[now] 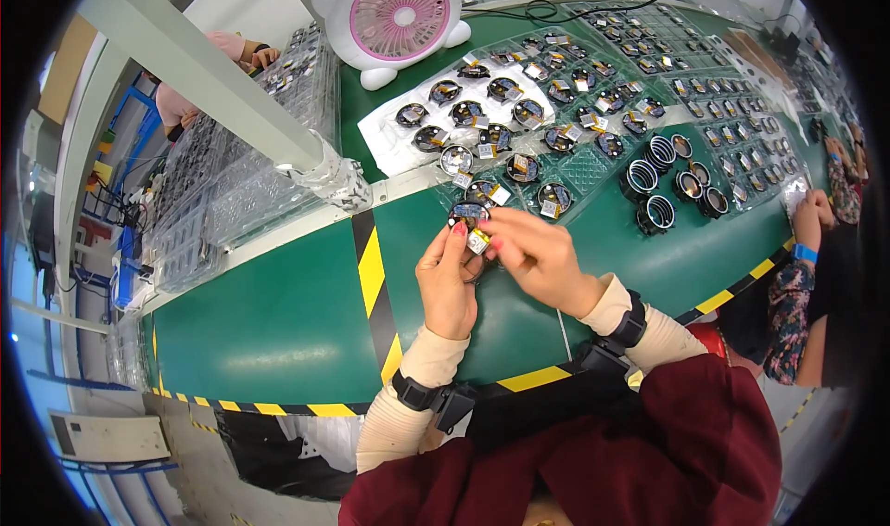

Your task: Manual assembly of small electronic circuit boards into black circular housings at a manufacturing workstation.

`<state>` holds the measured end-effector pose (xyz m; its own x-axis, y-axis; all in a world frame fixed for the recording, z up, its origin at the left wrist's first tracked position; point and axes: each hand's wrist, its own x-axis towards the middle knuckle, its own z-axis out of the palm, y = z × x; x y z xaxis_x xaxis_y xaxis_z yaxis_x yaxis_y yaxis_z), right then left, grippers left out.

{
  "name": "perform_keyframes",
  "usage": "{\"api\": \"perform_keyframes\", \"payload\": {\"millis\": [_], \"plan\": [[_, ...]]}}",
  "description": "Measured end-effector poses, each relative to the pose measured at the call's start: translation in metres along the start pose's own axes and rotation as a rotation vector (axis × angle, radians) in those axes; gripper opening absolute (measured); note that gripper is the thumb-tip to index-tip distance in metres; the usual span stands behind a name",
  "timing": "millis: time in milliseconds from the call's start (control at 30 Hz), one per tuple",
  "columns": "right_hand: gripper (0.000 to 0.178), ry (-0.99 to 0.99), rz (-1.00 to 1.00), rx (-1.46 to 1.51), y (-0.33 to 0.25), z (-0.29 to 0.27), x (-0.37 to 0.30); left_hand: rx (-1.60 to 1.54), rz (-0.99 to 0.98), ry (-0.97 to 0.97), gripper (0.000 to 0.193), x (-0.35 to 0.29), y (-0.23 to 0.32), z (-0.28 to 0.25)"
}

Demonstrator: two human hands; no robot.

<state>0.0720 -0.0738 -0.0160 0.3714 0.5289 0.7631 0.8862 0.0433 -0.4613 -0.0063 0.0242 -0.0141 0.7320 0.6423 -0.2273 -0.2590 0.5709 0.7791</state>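
Observation:
Above the near part of the green table, my left hand (447, 287) grips a small round black electronic module (469, 214) between thumb and fingers. A small silver battery pack with a yellow edge (478, 241) sits at the module's lower side. From the right, my right hand (542, 259) reaches in with its thumb and forefinger pinched together by the battery pack. The fingertips hide whether they grip the pack or a wire. Just beyond my hands, similar round modules (522, 167) lie on white sheet and clear plastic trays.
Several black rings (656, 213) stand to the right. A white fan with a pink grille (405, 14) is at the back. A pale metal post (204, 72) rises at left, near stacked clear trays (199, 211). Other people's hands (812, 213) work at far right and far left.

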Motion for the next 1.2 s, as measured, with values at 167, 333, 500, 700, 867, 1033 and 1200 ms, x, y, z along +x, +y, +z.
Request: {"api": "perform_keyframes", "payload": {"millis": [167, 333, 500, 700, 867, 1033, 1200], "plan": [[0.019, 0.067, 0.759, 0.828, -0.001, 0.001, 0.005, 0.479, 0.268, -0.148, 0.020, 0.003, -0.012, -0.013], [0.030, -0.150, 0.718, 0.749, 0.014, 0.001, -0.001, 0.635, 0.290, -0.171, 0.018, 0.002, -0.012, -0.014], [0.042, -0.167, 0.900, 1.138, 0.007, -0.014, 0.011, 0.029, -0.100, -0.170, 0.020, 0.005, 0.000, -0.006], [0.048, -0.389, 0.825, 1.143, 0.015, -0.020, 0.010, -0.156, -0.418, -0.369, 0.027, 0.011, -0.001, -0.022], [0.053, -0.233, 0.824, 1.182, 0.019, -0.018, 0.012, -0.345, -0.498, -0.452, 0.035, 0.016, 0.004, -0.026], [0.050, -0.071, 0.861, 1.327, 0.019, -0.016, 0.008, -0.418, -0.346, -0.206, 0.043, 0.005, 0.026, 0.001], [0.045, -0.056, 0.853, 1.386, 0.016, -0.008, 0.003, -0.337, -0.295, -0.295, 0.046, 0.011, 0.018, -0.010]]}}
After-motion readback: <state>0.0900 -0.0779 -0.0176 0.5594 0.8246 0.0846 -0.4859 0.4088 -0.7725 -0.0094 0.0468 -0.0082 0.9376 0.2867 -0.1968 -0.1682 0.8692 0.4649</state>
